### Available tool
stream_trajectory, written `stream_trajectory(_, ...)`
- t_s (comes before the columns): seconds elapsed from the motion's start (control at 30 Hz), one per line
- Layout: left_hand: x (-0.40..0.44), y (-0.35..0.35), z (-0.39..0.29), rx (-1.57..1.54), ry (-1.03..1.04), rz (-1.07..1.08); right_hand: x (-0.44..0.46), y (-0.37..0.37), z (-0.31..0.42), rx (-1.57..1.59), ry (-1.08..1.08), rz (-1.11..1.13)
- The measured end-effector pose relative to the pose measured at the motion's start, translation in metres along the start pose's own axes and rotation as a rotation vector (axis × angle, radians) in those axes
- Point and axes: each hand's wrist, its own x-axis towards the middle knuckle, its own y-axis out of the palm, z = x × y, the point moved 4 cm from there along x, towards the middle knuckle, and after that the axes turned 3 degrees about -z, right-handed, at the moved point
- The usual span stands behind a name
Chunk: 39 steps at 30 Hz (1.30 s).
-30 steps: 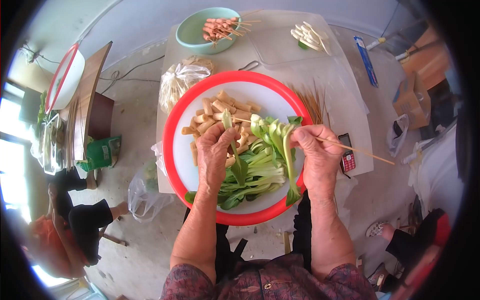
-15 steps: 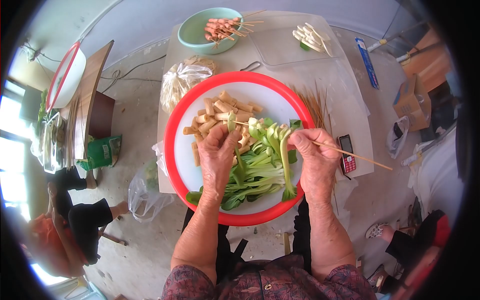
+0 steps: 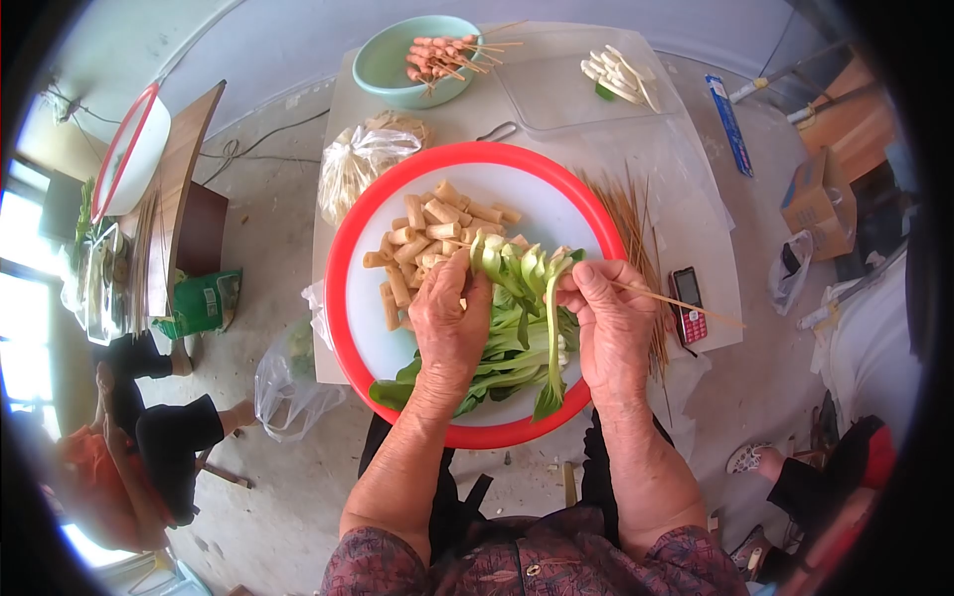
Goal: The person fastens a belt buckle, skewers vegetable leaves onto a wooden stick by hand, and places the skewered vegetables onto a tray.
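Note:
My right hand is closed around a bamboo skewer, whose bare end sticks out to the right. Several bok choy pieces are threaded on it, and one long leaf hangs down beside my right fingers. At the left end of the row, my left hand pinches a bok choy stalk, partly hidden by its fingers. Both hands are over a white basin with a red rim. Loose bok choy lies in it below my hands, with short tan tube-shaped pieces behind.
On the table are a green bowl of pink skewers, a plastic bag, white skewered pieces, loose bamboo skewers and a phone. A person sits at left; another person's leg shows at right.
Both hands have shifted a little, the right one left and downward with the skewer. The stalk in my left hand has come up against the threaded bok choy, and the skewer's tip is now hidden.

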Motion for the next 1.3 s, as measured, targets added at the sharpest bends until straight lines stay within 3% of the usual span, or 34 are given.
stream_trajectory(0.13,0.004,-0.002,-0.006,-0.003,-0.091,0.150,0.002,-0.002,0.001,-0.004,-0.013,-0.002)
stream_trajectory(0.23,0.006,-0.001,-0.011,-0.198,-0.038,0.179,0.008,-0.006,0.013,-0.004,-0.080,-0.011)
stream_trajectory(0.37,0.002,-0.002,0.009,-0.215,-0.217,0.297,0.021,-0.021,0.028,0.080,-0.162,-0.044)
stream_trajectory(0.43,-0.007,0.008,0.016,-0.020,-0.043,0.467,0.026,-0.025,0.034,0.085,-0.177,-0.070)
stream_trajectory(0.67,-0.042,0.043,0.012,0.312,0.244,0.636,0.030,-0.034,0.040,0.120,-0.218,-0.090)
stream_trajectory(1.2,-0.053,0.049,0.006,0.532,0.322,0.657,0.032,-0.039,0.046,0.112,-0.220,-0.104)
stream_trajectory(1.3,-0.048,0.043,0.008,0.381,0.233,0.642,0.032,-0.039,0.047,0.104,-0.216,-0.088)
